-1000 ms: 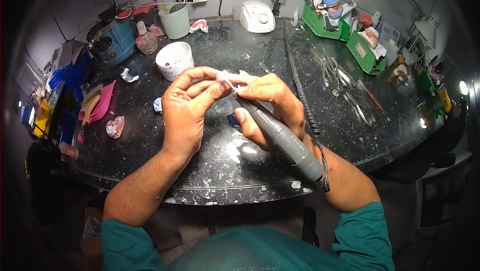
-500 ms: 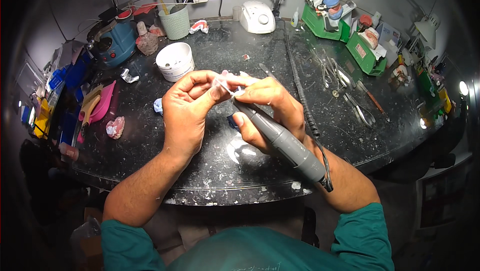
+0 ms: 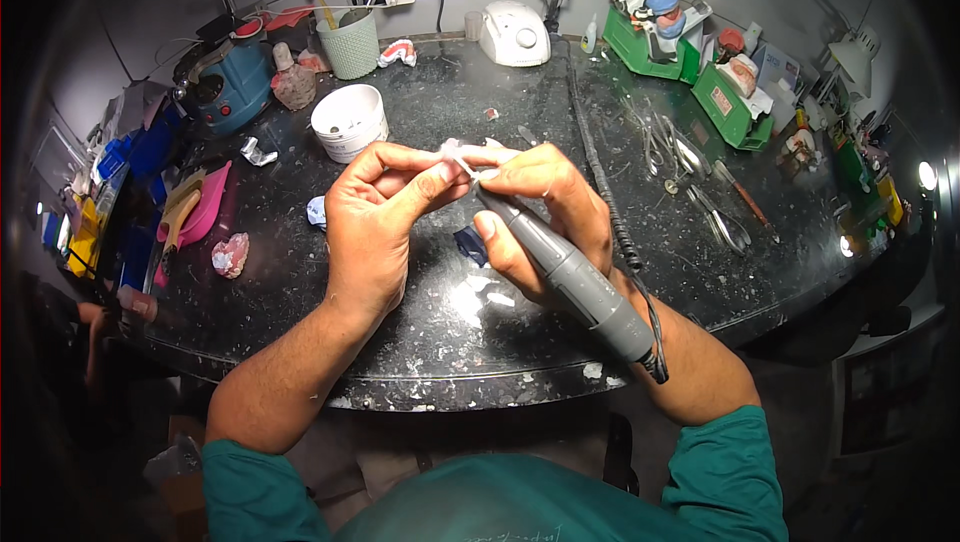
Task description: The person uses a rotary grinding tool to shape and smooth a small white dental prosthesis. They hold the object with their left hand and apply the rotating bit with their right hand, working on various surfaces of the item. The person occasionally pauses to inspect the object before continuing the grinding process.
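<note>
Over the middle of the bench, my left hand (image 3: 372, 212) pinches a small pale pinkish, translucent piece (image 3: 454, 150) between thumb and fingers. Its exact kind is too small and too covered to tell. My right hand (image 3: 568, 204) is wrapped around a grey rotary handpiece (image 3: 575, 277), held slanting with its cable end toward my right forearm. The handpiece's tip lies close to the pale piece; whether they touch I cannot tell. Fingertips of both hands come together around the piece. A dark blue scrap (image 3: 470, 244) lies on the bench below my hands.
A white tub (image 3: 350, 124) stands just beyond my left hand. The handpiece's coiled cord (image 3: 592, 167) runs along the bench at right, beside pliers (image 3: 690, 154) and other hand tools. Green boxes (image 3: 735, 107) stand far right. A pink dustpan (image 3: 207, 207) and a pink-white lump (image 3: 230, 256) lie left.
The pale piece has turned slightly in my left fingers. My right hand and the handpiece have shifted a little to the right. Another person's arm now shows at the far left edge.
</note>
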Demonstrator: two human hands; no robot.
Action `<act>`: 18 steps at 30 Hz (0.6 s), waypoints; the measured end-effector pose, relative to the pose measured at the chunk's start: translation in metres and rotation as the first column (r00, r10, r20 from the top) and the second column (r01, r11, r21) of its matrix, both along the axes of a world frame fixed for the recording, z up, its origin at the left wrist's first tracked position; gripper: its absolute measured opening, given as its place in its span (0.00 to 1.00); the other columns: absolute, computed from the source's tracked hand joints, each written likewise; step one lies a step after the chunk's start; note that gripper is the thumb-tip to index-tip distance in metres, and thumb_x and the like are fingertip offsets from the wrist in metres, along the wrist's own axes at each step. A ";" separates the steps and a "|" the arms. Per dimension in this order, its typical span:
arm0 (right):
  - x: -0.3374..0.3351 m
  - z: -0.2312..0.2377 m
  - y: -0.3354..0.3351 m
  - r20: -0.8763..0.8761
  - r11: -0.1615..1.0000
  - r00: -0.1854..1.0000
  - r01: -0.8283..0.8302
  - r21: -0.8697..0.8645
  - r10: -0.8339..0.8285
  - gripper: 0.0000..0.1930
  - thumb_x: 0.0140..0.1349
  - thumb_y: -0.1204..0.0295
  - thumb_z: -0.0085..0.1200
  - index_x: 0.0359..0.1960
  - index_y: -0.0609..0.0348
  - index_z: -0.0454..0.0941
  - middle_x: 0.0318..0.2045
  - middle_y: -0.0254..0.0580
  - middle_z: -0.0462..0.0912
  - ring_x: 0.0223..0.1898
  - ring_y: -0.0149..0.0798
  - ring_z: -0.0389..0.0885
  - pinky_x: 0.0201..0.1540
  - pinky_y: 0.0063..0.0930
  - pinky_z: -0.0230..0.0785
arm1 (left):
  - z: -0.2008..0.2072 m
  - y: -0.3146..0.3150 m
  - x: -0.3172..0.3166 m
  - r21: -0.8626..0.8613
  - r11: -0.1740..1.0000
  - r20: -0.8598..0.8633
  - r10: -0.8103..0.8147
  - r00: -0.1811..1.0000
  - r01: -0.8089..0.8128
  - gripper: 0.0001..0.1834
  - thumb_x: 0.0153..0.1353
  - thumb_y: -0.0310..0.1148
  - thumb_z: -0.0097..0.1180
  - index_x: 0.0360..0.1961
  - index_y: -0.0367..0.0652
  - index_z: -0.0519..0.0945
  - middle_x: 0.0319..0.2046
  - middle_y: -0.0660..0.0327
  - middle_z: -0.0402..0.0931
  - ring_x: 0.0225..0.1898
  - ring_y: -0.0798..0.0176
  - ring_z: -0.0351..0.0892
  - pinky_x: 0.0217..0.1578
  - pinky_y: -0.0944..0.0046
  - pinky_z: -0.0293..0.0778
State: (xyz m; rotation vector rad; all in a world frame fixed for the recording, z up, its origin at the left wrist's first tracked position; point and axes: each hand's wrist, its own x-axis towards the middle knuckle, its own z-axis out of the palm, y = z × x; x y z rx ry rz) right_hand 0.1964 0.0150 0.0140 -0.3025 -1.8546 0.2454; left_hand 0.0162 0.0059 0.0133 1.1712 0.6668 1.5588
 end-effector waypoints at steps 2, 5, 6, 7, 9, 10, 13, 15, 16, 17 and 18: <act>0.000 -0.001 0.002 0.024 0.998 1.000 -0.006 0.061 0.004 0.18 0.56 0.83 0.61 0.49 0.67 0.73 0.41 0.55 0.82 0.50 0.57 0.85 0.59 0.52 0.75 | 0.001 -0.001 0.000 0.000 1.000 0.013 -0.001 1.000 0.001 0.03 0.66 0.21 0.62 0.38 0.34 0.80 0.38 0.51 0.86 0.39 0.62 0.87 0.46 0.64 0.85; 0.000 0.000 0.001 0.003 0.999 0.999 0.037 0.022 -0.037 0.18 0.56 0.83 0.61 0.49 0.66 0.73 0.43 0.55 0.83 0.50 0.55 0.85 0.60 0.52 0.74 | 0.002 -0.001 0.000 -0.028 1.000 -0.006 -0.003 1.000 0.003 0.03 0.66 0.22 0.62 0.38 0.34 0.80 0.37 0.51 0.86 0.38 0.63 0.87 0.45 0.64 0.85; 0.000 0.001 0.001 0.008 0.999 0.999 0.034 0.026 -0.034 0.18 0.56 0.83 0.61 0.49 0.66 0.73 0.44 0.56 0.83 0.50 0.54 0.85 0.60 0.52 0.73 | 0.002 -0.001 0.001 -0.033 0.999 0.002 -0.007 1.000 0.007 0.03 0.66 0.22 0.62 0.38 0.34 0.80 0.37 0.51 0.86 0.37 0.63 0.87 0.45 0.64 0.85; 0.000 0.001 0.000 0.014 0.999 0.999 0.030 0.030 -0.031 0.19 0.56 0.83 0.61 0.49 0.65 0.73 0.45 0.56 0.84 0.50 0.52 0.85 0.61 0.53 0.73 | 0.001 -0.001 0.001 -0.039 0.999 0.010 -0.011 1.000 0.012 0.03 0.66 0.22 0.62 0.38 0.34 0.80 0.37 0.51 0.86 0.37 0.63 0.87 0.44 0.64 0.85; 0.000 0.001 0.000 0.016 0.999 0.999 0.032 0.028 -0.033 0.19 0.55 0.83 0.61 0.49 0.64 0.73 0.46 0.57 0.84 0.49 0.50 0.85 0.61 0.52 0.72 | 0.001 -0.002 0.001 -0.039 0.999 0.015 -0.011 1.000 0.012 0.03 0.66 0.22 0.62 0.37 0.34 0.80 0.36 0.51 0.86 0.37 0.63 0.87 0.44 0.64 0.86; 0.000 0.000 0.000 0.015 0.999 0.999 0.039 0.024 -0.039 0.19 0.55 0.83 0.61 0.49 0.64 0.73 0.47 0.58 0.84 0.48 0.49 0.85 0.62 0.52 0.72 | 0.001 -0.002 0.001 -0.031 0.999 0.013 -0.008 1.000 0.008 0.03 0.66 0.22 0.62 0.37 0.34 0.80 0.36 0.52 0.85 0.37 0.63 0.87 0.44 0.64 0.86; -0.001 0.000 0.000 0.003 1.000 1.000 0.027 0.012 -0.027 0.19 0.55 0.83 0.61 0.49 0.63 0.73 0.47 0.59 0.85 0.47 0.47 0.86 0.62 0.52 0.72 | 0.002 -0.002 0.001 -0.038 0.999 0.014 0.000 1.000 0.001 0.03 0.66 0.22 0.62 0.37 0.34 0.80 0.35 0.52 0.85 0.36 0.64 0.87 0.43 0.64 0.86; -0.001 0.000 0.000 0.000 1.000 1.000 0.017 0.014 -0.017 0.19 0.55 0.83 0.61 0.49 0.63 0.73 0.47 0.59 0.85 0.47 0.47 0.86 0.62 0.52 0.72 | 0.003 -0.002 0.001 -0.046 0.999 0.016 -0.002 1.000 0.003 0.03 0.66 0.22 0.62 0.37 0.34 0.80 0.36 0.52 0.85 0.36 0.64 0.87 0.43 0.64 0.85; -0.001 -0.001 0.001 0.002 1.000 1.000 0.018 0.021 -0.018 0.19 0.55 0.83 0.62 0.49 0.63 0.73 0.47 0.59 0.85 0.47 0.47 0.86 0.62 0.52 0.71 | 0.003 -0.003 0.000 -0.048 0.999 0.017 -0.006 1.000 0.007 0.03 0.66 0.22 0.62 0.37 0.33 0.80 0.36 0.51 0.85 0.36 0.64 0.87 0.42 0.65 0.85; -0.001 -0.002 0.002 0.003 0.999 1.000 0.018 0.028 -0.018 0.19 0.55 0.83 0.62 0.50 0.62 0.73 0.47 0.59 0.85 0.47 0.47 0.86 0.63 0.52 0.71 | 0.004 -0.003 0.000 -0.051 0.999 0.017 -0.009 1.000 0.010 0.03 0.66 0.23 0.62 0.37 0.33 0.80 0.36 0.51 0.85 0.36 0.64 0.87 0.42 0.65 0.85; 0.000 -0.001 0.001 0.018 0.999 1.000 0.013 0.036 -0.014 0.19 0.56 0.83 0.62 0.50 0.62 0.73 0.47 0.57 0.84 0.48 0.48 0.86 0.63 0.53 0.71 | 0.003 -0.003 -0.001 -0.054 0.999 0.017 -0.004 1.000 0.005 0.04 0.67 0.23 0.62 0.37 0.33 0.80 0.36 0.51 0.85 0.36 0.64 0.87 0.42 0.65 0.86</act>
